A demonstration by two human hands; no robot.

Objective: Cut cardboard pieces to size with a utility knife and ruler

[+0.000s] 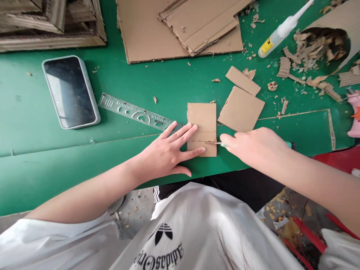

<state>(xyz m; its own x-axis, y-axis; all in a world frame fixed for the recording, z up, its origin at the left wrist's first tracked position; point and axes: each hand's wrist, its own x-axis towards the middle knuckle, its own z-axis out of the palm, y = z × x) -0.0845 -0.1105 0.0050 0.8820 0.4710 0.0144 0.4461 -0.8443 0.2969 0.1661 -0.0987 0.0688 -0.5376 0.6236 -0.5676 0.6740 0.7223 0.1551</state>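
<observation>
A small upright rectangle of cardboard [201,118] lies flat on the green tabletop in front of me. My left hand [176,149] rests on its left side with fingers spread, partly over the end of a clear plastic stencil ruler [137,113]. My right hand [253,144] is closed around a craft knife [215,143], most of whose handle is hidden by the fingers. The thin blade touches the cardboard along a crosswise line in its lower part. Just to the right lie a squarish cardboard piece [242,109] and a narrow cardboard strip [243,81].
A phone [71,92] lies at the left. Cardboard sheets [153,32] and a stacked cardboard frame [53,43] are at the back. A glue bottle [277,35], a cardboard tube [348,26] and scraps [315,52] lie at the right. The table's front edge is near my body.
</observation>
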